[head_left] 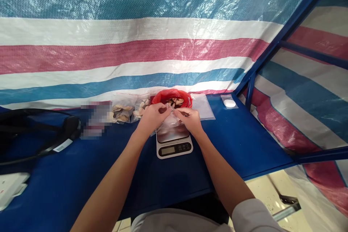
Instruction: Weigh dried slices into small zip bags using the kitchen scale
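Note:
A clear plastic bag (172,120) is pinched at its top edge between my two hands, above the steel plate of a white digital kitchen scale (174,149). My left hand (154,116) is closed on the bag's left side. On the right side, my right hand (191,119) grips it with thumb and fingers. Whether the bag rests on the plate, I cannot tell. Just behind the hands stands a red plastic bag (187,98), open at the top, with dried brown-and-pale slices (175,102) inside.
Filled clear bags of dried slices (121,113) lie left of the scale. Flat clear bags (205,107) lie to the right, beyond them a small bag with a white oval object (230,103). A black headset (72,125) and a white power strip (12,186) occupy the left. Striped sheeting (136,54) walls the back.

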The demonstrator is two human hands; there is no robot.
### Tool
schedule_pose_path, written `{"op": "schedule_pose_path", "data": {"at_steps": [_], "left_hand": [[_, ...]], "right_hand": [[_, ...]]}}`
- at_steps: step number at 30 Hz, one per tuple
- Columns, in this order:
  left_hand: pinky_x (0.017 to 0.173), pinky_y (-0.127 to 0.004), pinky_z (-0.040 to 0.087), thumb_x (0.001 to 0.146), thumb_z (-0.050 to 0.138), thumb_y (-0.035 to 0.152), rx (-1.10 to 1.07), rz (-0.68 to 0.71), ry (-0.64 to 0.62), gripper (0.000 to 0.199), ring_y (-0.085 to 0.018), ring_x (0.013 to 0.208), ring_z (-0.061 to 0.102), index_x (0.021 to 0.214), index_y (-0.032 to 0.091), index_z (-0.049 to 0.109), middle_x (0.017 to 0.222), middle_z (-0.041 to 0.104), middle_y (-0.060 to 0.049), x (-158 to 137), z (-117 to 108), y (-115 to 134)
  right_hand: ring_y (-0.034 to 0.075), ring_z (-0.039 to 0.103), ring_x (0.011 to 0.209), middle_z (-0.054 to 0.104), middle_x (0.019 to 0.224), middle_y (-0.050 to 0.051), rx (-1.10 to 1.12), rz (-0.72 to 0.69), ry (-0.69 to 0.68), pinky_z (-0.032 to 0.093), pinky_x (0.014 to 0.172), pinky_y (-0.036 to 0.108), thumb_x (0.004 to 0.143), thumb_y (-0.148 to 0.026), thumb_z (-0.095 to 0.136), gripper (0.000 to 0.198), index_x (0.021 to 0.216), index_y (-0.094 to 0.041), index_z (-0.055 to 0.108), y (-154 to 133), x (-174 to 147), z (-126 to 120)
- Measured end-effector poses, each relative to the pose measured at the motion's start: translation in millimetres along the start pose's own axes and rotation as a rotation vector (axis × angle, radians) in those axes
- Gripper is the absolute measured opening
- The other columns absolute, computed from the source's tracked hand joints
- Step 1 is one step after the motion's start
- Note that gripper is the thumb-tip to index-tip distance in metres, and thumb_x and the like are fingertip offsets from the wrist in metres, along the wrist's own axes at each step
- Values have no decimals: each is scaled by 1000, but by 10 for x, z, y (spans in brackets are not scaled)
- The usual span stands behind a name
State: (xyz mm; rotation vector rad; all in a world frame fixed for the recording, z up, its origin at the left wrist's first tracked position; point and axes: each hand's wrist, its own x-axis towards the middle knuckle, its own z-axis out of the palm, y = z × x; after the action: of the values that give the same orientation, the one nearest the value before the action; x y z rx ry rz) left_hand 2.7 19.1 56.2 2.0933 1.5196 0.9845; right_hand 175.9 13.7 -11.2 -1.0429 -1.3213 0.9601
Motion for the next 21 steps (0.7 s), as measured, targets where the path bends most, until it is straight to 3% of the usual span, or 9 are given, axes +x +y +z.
{"op": "schedule_pose_path", "data": {"at_steps": [4,8,15,21], "left_hand": [[60,-30,38,80,64,34,37,-14,-26,23,-18,60,56,60,21,62,64,67,-3,9,58,1],[63,-30,39,74,66,28,31,-40,-8,15,-19,62,58,62,22,59,65,67,-2,-12,-27,-52],[61,-30,41,68,69,30,65,-58,-89,15,-18,59,57,61,22,60,63,65,0,-4,-305,-179],[68,-30,48,74,66,36,61,-7,-135,15,-20,68,63,70,21,65,73,70,-2,6,-312,-237]], "right_hand": [[21,72,72,77,81,3,-7,33,-24,63,56,30,76,-48,76,30,89,-22,81,-27,-3,-29],[21,72,69,75,75,3,20,113,-18,63,56,30,74,-47,77,29,88,-21,80,-45,20,-96],[20,71,69,75,76,3,37,159,-70,64,60,31,71,-44,79,27,83,-20,80,-54,32,-149],[19,70,68,76,78,3,25,174,-78,64,61,30,72,-41,78,25,84,-19,80,-40,40,-150]]}}
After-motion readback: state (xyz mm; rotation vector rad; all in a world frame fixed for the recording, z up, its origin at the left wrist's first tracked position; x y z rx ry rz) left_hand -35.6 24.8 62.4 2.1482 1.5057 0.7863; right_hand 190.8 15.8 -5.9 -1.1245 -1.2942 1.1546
